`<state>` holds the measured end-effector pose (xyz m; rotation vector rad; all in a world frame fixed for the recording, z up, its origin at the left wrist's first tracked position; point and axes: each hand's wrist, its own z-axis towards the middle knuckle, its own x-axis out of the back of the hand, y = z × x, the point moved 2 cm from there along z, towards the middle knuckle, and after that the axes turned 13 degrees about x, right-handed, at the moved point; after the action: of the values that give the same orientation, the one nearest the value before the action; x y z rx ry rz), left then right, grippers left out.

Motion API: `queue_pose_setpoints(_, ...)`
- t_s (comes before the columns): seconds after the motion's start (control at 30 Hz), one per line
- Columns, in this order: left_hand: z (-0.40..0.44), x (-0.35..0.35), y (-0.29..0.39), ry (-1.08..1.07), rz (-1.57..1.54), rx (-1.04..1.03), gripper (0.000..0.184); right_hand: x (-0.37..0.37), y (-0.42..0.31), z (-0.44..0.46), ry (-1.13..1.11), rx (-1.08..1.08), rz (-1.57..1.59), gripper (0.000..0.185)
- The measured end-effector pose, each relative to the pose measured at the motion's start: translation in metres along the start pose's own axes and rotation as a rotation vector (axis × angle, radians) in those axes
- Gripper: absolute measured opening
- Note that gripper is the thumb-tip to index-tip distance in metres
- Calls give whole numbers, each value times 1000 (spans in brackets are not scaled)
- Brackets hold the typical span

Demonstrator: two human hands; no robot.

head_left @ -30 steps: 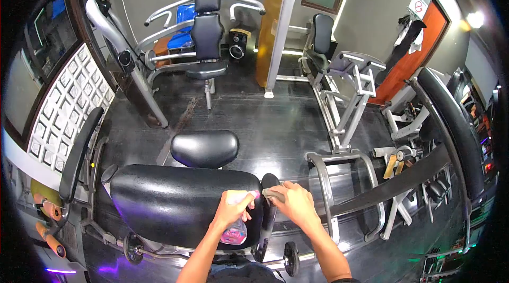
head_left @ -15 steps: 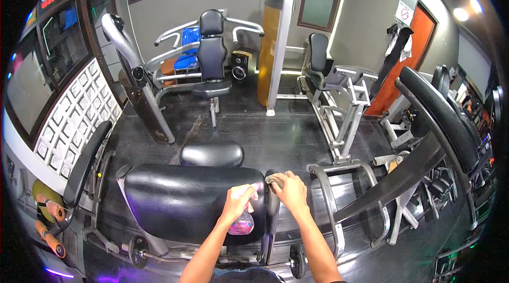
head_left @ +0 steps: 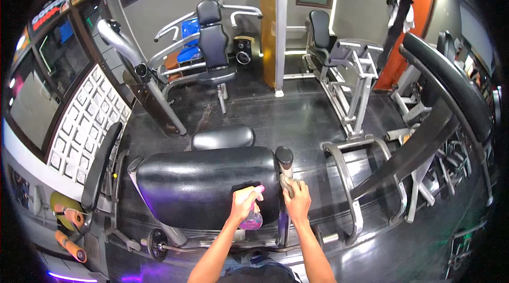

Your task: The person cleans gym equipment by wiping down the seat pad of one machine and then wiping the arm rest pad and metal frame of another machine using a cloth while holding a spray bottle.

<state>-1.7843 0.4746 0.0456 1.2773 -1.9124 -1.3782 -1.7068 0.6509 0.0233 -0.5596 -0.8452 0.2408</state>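
Note:
A spray bottle with a pink nozzle and pink-purple liquid is gripped in my left hand, over the near right part of a padded black bench. My right hand is closed around a greyish cloth, pressed to the metal upright at the bench's right side. A rounded black cap tops that upright, just beyond my fingers. The far side of the cloth is partly hidden by the hand.
A small black pad lies beyond the bench. A barbell rests low in front of me. Seated press machine and another machine stand ahead. Tubular metal frame is at right, a tilted black backrest at left.
My right hand has slid with the cloth from the capped top of the upright down its near side. The left hand still holds the spray bottle. The view has tilted down.

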Motion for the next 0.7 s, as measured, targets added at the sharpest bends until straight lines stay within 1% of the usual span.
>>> queue_pose_setpoints(0.1, 2, 7, -2, -69, 13, 25, 35, -2, 6, -34, -142, -107, -23, 36)
queue_pose_setpoints(0.23, 6, 14, -5, -156, -8, 25, 32, -6, 11, -55, -148, -165, 30, 35)
queue_pose_setpoints(0.3, 11, 18, -7, -193, -9, 31, 32, -11, 15, -44, -3, -100, 56, 35)
queue_pose_setpoints(0.37, 9, 19, -3, -210, 26, 26, 32, 2, -3, -7, 134, -114, 116, 28)
queue_pose_setpoints(0.47, 13, 25, -6, -241, 52, 60, 33, 4, -7, 30, 179, -107, 121, 31)
queue_pose_setpoints(0.5, 15, 26, -7, -275, 8, 63, 33, 4, -5, 32, 182, -119, 120, 31)
queue_pose_setpoints(0.57, 15, 27, -13, -250, 36, 75, 33, 3, 0, 28, 161, -56, 97, 30)
queue_pose_setpoints(0.6, 15, 25, -11, -222, 57, 74, 33, 2, 3, 18, 165, -67, 94, 30)
queue_pose_setpoints(0.67, 13, 22, -10, -201, 92, 60, 34, -5, 11, -18, 60, -160, 56, 30)
queue_pose_setpoints(0.7, 15, 24, -14, -195, 103, 53, 35, -7, 15, -38, 11, -143, -34, 31)
